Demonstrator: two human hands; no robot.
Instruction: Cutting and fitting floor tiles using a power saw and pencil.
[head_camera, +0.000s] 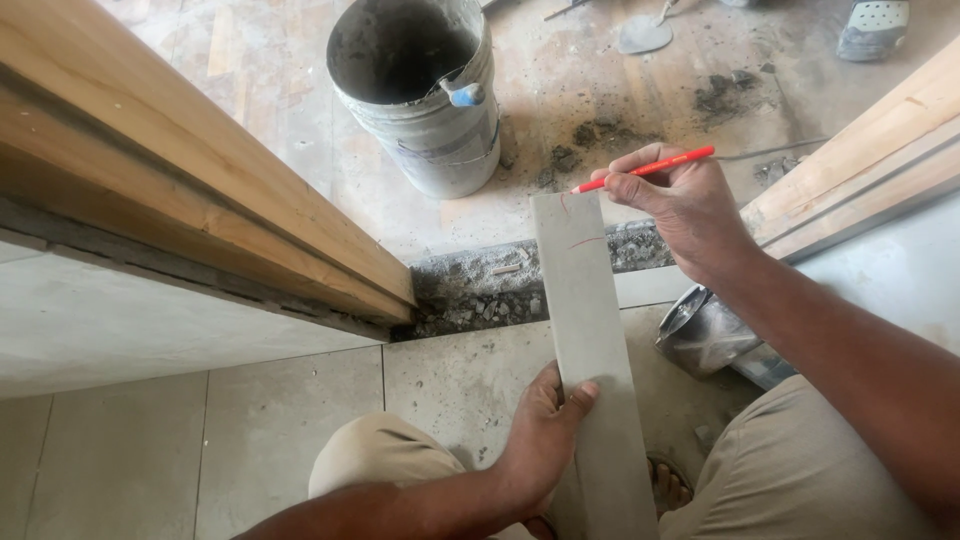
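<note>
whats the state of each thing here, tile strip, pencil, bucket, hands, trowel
tile strip: held flat across the mortar gap, red marks near its far end
red pencil: tip on the strip's far end
left hand: gripping the strip's left edge, thumb on top
right hand: fingers pinched on the pencil
bucket: upright, open, mortar-smeared, contents hard to tell
trowel: lying on the floor, unheld
mortar gap: rough, unfilled
</note>
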